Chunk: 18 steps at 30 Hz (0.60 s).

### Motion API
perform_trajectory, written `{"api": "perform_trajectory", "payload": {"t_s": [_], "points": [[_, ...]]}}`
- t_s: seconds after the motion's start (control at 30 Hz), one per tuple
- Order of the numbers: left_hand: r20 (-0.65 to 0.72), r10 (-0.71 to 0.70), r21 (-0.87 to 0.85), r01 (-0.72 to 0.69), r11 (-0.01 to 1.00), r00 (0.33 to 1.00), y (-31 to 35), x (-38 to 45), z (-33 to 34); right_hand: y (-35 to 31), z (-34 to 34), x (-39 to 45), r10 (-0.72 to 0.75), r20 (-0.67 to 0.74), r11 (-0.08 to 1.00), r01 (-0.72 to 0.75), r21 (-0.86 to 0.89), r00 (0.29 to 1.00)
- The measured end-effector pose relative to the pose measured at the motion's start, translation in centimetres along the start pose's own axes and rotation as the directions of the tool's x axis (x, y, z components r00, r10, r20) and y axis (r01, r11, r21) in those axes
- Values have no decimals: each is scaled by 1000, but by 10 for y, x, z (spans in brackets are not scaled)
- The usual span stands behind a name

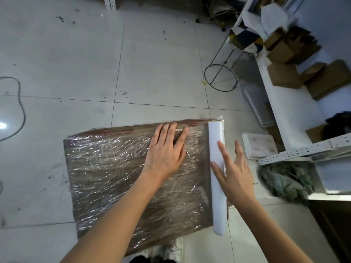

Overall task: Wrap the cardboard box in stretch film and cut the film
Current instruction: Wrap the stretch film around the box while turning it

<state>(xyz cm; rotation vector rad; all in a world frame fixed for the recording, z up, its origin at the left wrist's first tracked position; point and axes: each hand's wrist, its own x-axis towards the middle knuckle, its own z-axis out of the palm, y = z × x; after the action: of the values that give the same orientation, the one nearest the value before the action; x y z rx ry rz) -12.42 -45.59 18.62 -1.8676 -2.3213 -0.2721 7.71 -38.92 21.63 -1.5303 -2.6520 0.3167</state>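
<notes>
Both hands are lying open: left hand (pixel 165 150) pressing the film-covered brown cardboard box (pixel 121 179), right hand (pixel 234 170) steadying the white stretch-film roll (pixel 216 149), which may be slipping off the edge beside it.

A wire stool (pixel 221 73) stands near shelved small cartons (pixel 284 74).

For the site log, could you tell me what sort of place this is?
Probably a small packing or storage room: folded cardboard cartons on white metal shelving, a tiled floor, and a film-wrapped cardboard box.
</notes>
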Motion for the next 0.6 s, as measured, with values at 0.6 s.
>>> {"api": "perform_trajectory", "payload": {"t_s": [0.6], "points": [[151, -130, 190, 101, 977, 980, 21, 5, -12, 15, 5, -2, 130, 88, 886, -155, 436, 988]]}}
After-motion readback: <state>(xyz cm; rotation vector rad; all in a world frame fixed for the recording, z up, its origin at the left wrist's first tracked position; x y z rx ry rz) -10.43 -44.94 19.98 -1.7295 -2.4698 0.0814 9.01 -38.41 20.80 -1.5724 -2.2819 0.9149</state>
